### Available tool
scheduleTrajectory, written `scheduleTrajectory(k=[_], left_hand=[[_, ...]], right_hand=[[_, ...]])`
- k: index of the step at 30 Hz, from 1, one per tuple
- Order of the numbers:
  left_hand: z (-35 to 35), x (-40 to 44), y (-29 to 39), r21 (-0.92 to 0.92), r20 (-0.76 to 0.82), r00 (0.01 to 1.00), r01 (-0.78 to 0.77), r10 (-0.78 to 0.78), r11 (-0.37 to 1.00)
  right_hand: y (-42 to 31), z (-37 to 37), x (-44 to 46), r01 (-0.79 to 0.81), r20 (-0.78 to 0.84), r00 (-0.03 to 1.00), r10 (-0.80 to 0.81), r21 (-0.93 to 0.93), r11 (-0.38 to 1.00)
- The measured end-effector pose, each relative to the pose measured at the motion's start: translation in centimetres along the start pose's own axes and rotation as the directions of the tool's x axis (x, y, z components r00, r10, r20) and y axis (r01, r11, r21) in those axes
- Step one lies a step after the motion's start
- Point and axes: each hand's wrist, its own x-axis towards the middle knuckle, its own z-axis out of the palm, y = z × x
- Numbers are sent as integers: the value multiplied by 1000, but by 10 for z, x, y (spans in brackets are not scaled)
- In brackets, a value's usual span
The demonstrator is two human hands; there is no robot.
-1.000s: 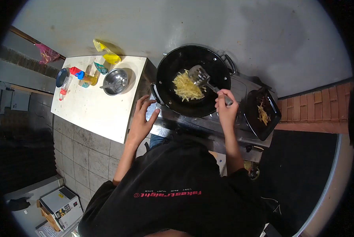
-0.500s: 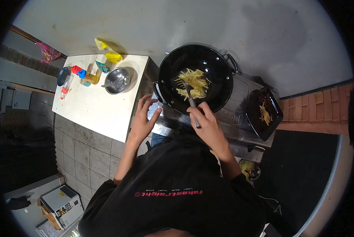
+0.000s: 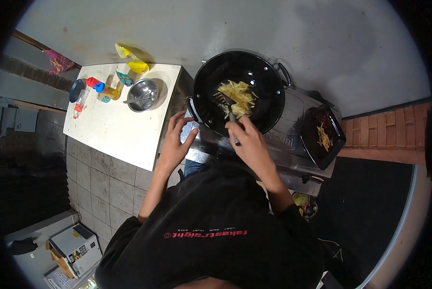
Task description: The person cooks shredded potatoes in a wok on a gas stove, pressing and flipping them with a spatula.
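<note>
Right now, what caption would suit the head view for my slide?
The right hand holds a spatula among pale yellow strips in a black wok.

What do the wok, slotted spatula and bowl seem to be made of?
Wok: probably coated metal, glossy black, judging by its sharp highlights.
Slotted spatula: likely metal, from its thin grey shaft; finish unclear.
Bowl: apparently stainless steel, polished, given its silvery, bright reflections.

The wok (image 3: 269, 103) is black and the shredded food (image 3: 240, 94) pale yellow. The shirt (image 3: 211, 202) is black with pink lettering, the table (image 3: 110, 135) white, the packet (image 3: 138, 66) bright yellow. Reddish-brown bricks (image 3: 384, 127) show a rowed pattern, grey floor tiles (image 3: 114, 185) a grid.
</note>
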Motion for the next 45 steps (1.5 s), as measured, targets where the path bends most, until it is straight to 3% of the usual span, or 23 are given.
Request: scheduleTrajectory(k=[7, 9, 11, 13, 17, 19, 24, 26, 29, 37, 39, 41, 43, 45], left_hand=[[-1, -5, -8, -19, -13, 1000, 7, -8, 1000], [-1, -6, -2, -26, -9, 999, 37, -37, 999], [1, -8, -3, -36, -19, 1000, 8, -8, 999], [2, -11, -7, -47, -25, 999, 22, -23, 999], [0, -16, -13, -30, -25, 999, 42, -43, 999], [-2, -18, -14, -44, -27, 998, 56, -57, 997], [-4, -18, -16, -25, -53, 998, 41, -43, 999], [-2, -21, -15, -36, -52, 997, 57, -59, 998], [0, -25, -21, -31, -58, 997, 55, -56, 998], [-7, -29, -24, -56, -93, 992, 76, -81, 996], [-9, -29, -21, -64, -105, 989, 96, -102, 993], [-9, -29, -23, -64, -104, 990, 89, -95, 994], [-8, -26, -21, -66, -99, 992, 76, -82, 995], [-7, -25, -17, -73, -75, 992, 93, -98, 993]], right_hand=[[-4, -20, 8, -74, -133, 987, 94, 150, 986], [6, -22, 12, -35, -319, 941, 115, 248, 968], [20, -12, 7, -306, -240, 842, 483, 526, 794], [28, -10, 6, -352, -124, 761, 637, 746, 565], [42, 5, 3, -393, -98, 754, 650, 725, 565], [45, 13, 0, -361, -233, 808, 541, 530, 768], [35, 15, 7, -323, -250, 858, 449, 417, 850], [25, 13, 17, -119, -301, 932, 205, 280, 953], [23, 21, 25, -25, -288, 953, 94, 235, 972], [44, 19, 41, -28, -257, 964, 67, 153, 988], [41, 8, 41, -57, -343, 932, 118, 182, 982], [49, 1, 35, -181, -371, 889, 267, 251, 951], [61, -3, 25, -364, -230, 795, 561, 558, 745], [60, -7, 18, -349, -228, 766, 601, 637, 687]])
